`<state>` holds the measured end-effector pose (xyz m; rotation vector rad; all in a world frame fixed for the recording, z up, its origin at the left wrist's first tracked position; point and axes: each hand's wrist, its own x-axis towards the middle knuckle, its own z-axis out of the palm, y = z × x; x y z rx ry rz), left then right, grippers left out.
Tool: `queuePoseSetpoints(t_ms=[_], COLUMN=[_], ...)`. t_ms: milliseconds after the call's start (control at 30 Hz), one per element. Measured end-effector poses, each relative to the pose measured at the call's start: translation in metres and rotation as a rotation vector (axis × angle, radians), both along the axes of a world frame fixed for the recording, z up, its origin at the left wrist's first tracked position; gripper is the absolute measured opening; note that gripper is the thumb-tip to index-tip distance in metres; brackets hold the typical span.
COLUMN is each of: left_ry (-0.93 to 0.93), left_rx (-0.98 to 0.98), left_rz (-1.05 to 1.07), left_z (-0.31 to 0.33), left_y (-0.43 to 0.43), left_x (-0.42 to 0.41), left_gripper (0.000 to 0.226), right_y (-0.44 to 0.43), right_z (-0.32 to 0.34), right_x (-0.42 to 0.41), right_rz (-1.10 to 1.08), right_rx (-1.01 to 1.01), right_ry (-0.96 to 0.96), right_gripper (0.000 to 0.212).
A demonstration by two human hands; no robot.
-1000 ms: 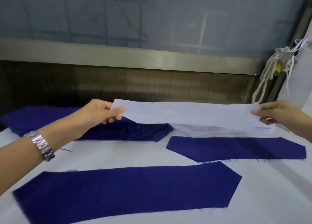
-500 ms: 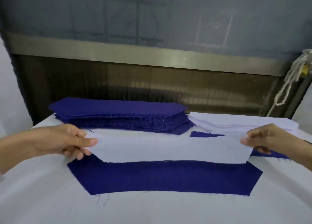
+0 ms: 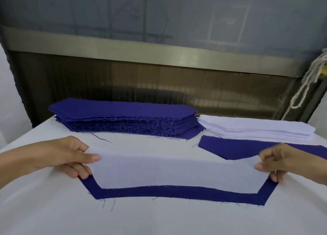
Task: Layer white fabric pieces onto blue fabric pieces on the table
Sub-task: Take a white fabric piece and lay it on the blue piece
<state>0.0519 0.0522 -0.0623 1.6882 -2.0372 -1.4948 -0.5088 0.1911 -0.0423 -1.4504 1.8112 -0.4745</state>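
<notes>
- Two hands hold one white fabric piece [image 3: 177,171] by its short ends: the left hand [image 3: 65,157] has its thumb on top and fingers [image 3: 83,172] curled beneath, and the right hand [image 3: 283,162] pinches the opposite end the same way.
- It is a thin, long strip with slanted corners. It lies over the near blue fabric piece [image 3: 177,192] on the table [image 3: 159,220]; the blue's frayed near edge and angled ends show as a dark border.
- Far left sits a thick stack of blue pieces [image 3: 123,118] with loose threads.
- Far right is a stack of white pieces [image 3: 256,128], with a single blue piece [image 3: 230,148] just in front.
</notes>
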Motion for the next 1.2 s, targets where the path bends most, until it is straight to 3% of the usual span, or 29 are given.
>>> queuePoseSetpoints(t_ms=[233, 433, 633, 867, 1200], left_ry=[-0.009, -0.065, -0.075, -0.080, -0.093], left_rx=[-0.046, -0.074, -0.068, -0.098, -0.120], left_rz=[-0.024, -0.044, -0.017, 0.043, 0.060], left_z=[0.000, 0.003, 0.008, 0.005, 0.006], left_y=[-0.002, 0.000, 0.006, 0.012, 0.018], left_x=[-0.006, -0.006, -0.006, -0.009, -0.011], left_gripper=[0.078, 0.086, 0.050, 0.082, 0.084], right_y=[-0.002, 0.003, 0.004, 0.003, 0.005], right_z=[-0.002, 0.000, -0.001, -0.003, -0.001], right_x=[-0.018, -0.020, -0.024, -0.020, -0.013], right_rz=[0.034, 0.107, 0.142, 0.158, 0.129], right_rx=[0.013, 0.029, 0.033, 0.083, 0.089], right_ry=[0.007, -0.003, 0.025, 0.021, 0.041], right_gripper=[0.077, 0.055, 0.062, 0.041, 0.050])
